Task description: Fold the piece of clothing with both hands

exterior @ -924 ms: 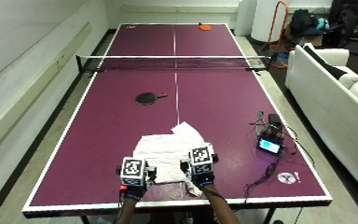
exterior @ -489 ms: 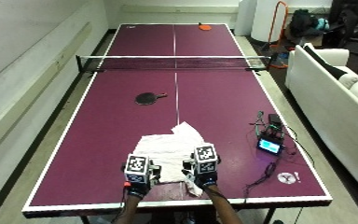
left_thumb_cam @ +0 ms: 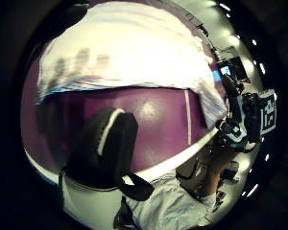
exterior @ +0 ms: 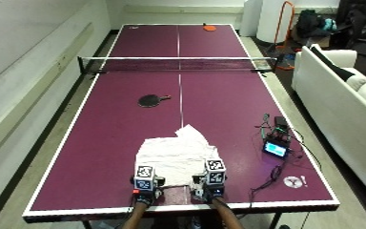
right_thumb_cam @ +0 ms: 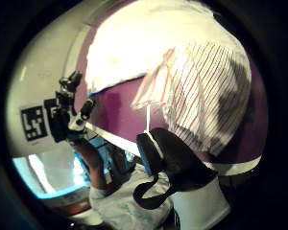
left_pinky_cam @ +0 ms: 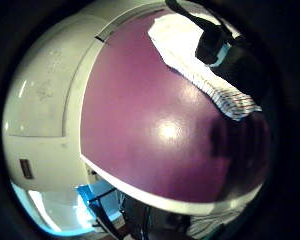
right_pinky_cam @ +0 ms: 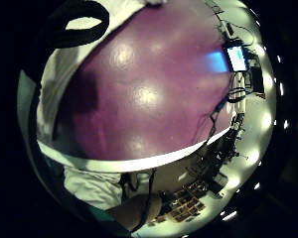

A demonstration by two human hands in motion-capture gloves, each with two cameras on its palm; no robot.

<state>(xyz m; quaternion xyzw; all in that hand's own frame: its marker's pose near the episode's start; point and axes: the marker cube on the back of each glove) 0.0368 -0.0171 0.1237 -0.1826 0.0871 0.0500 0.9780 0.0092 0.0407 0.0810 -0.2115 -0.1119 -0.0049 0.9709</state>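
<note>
A white garment (exterior: 173, 153) with a thin striped hem lies spread flat on the purple table (exterior: 106, 143), close to the near edge. My left hand (exterior: 145, 183) is at its near left corner. In the left thumb side view the thumb (left_thumb_cam: 105, 143) is over bare table, apart from the hem (left_thumb_cam: 110, 84). My right hand (exterior: 213, 179) is at the near right corner. In its thumb side view the thumb (right_thumb_cam: 175, 160) lies beside the striped cloth (right_thumb_cam: 201, 100), where a small flap (right_thumb_cam: 153, 91) is turned over. Neither thumb pinches cloth.
A black paddle (exterior: 150, 100) lies mid-table in front of the net (exterior: 177, 64). A small device with a lit screen (exterior: 276, 149) and its cables sit to the right of the garment. An orange paddle (exterior: 209, 27) is at the far end. The table's white near edge (exterior: 177, 208) runs just under my wrists.
Both hands have shifted slightly right, and the right hand has drawn back toward the near edge. The garment looks unmoved.
</note>
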